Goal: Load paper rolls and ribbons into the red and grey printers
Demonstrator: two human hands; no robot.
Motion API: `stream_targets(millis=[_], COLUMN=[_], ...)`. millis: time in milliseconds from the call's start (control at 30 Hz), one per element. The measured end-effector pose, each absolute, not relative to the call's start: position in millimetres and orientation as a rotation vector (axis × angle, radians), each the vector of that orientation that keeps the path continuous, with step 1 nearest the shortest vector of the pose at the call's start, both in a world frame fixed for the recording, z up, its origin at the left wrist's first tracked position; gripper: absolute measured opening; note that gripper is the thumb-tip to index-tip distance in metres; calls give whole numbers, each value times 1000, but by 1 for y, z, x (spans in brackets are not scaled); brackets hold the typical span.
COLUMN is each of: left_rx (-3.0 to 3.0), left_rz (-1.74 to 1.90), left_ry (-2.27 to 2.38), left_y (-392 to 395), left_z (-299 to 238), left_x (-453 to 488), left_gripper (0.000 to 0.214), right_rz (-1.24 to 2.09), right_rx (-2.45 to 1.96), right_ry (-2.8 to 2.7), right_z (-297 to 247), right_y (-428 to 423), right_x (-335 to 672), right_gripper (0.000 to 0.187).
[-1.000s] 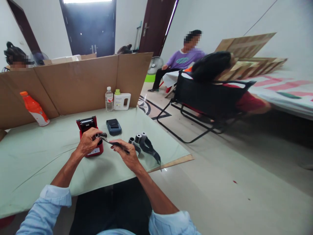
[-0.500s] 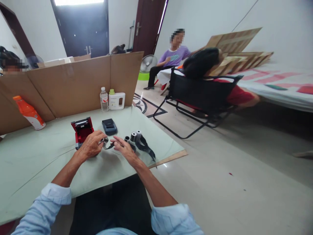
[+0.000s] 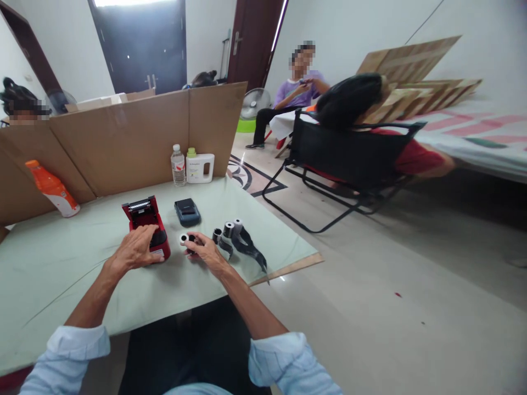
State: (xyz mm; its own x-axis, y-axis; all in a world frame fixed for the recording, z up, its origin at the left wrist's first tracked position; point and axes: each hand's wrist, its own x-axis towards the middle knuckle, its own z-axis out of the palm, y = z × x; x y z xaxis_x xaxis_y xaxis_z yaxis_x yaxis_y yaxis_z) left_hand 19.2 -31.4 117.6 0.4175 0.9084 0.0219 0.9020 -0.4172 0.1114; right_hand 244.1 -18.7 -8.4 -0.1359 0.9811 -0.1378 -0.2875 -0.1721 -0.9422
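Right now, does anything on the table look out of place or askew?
Yes. Beside the rolls, dark ribbon trails unwound toward the table edge. The orange bottle leans tilted against the cardboard wall. The red printer has its lid open.

No label or text is sharp enough to read.

Glossy red plastic is seen on the printer (image 3: 145, 219), matt dark plastic on the small case (image 3: 187, 212) beyond it, shiny black film on the ribbon (image 3: 249, 249) to the right, a smooth pale-green sheet on the table (image 3: 61, 263), and matt brown cardboard on the far screen (image 3: 132, 137).
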Motion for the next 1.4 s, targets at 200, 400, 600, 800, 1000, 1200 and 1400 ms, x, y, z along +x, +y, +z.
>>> stream_targets(millis=[200,400,600,800,1000,1200,1400], left_rx=[2626,2616,2628,2757,2771,2749,2666], left_rz=[-167,-158,-60,299,302,357,579], left_ry=[1806,1846,1776,1675,1314,1356,1367], left_y=[-34,-31,-27,-29,-22,-16,-7], left_z=[104,100,99,107,107,107,102], left_x=[13,8,-6,19,59,59,54], left_gripper=[43,43,47,52,43,26,32], right_rz=[1549,1526,1521,1531,1508,1493,1306], right_rx=[-1025,-1020,-1017,-984,-921,-877,-840], right_ry=[-975,-985,-988,-1014,-1054,-1027,-1064], right_z=[-9,-9,-10,-6,0,-2,-10], right_y=[-18,-13,-12,-15,-18,-25,-40], right_x=[240,237,238,234,227,233,244], right_gripper=[52,55,59,62,63,69,58])
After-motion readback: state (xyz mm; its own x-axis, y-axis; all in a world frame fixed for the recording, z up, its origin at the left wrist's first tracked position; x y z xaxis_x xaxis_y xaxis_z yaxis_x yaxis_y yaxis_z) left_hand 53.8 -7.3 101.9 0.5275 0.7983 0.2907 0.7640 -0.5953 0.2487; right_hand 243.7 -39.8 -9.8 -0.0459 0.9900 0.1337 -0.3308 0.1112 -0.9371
